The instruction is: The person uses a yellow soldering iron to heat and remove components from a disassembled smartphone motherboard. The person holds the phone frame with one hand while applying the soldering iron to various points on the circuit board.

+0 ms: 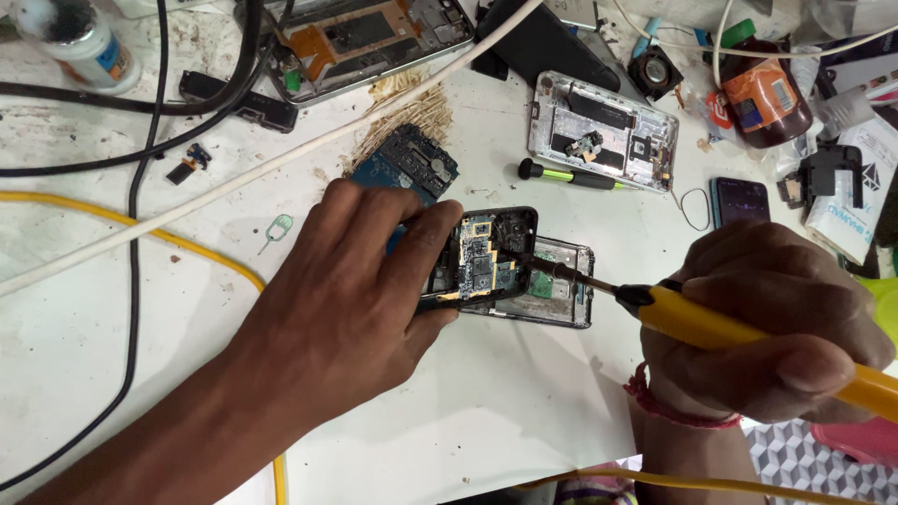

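Note:
An opened black phone (486,257) with its circuit board exposed is tilted up off the white table (524,393). My left hand (355,299) grips its left end, thumb below and fingers over the top. My right hand (767,323) holds a yellow-handled screwdriver (711,327); its dark tip touches the board's right side near the phone's upper corner. A clear phone frame (566,285) lies flat beneath and to the right of the phone.
A blue circuit board (407,164) lies behind my left hand. A silver phone chassis (603,131), a green-and-black screwdriver (566,175), a small dark phone (739,199) and a brown jar (767,98) sit at back right. Black, white and yellow cables (187,245) cross the left side.

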